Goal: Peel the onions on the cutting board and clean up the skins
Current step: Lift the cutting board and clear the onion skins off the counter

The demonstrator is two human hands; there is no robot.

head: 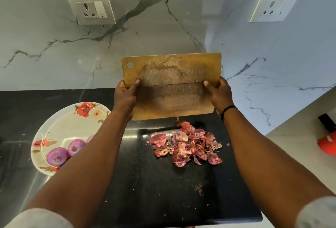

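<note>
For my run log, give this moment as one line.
both hands: left hand, right hand hold cutting board tilted | onion skins on counter | peeled onions on plate

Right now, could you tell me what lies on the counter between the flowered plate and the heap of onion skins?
In the head view, the person's left forearm crosses above that stretch between plate and skins; beneath it, bare black counter.

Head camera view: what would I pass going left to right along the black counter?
Flowered plate with peeled onions → pile of onion skins on the counter → orange object at the far right.
</note>
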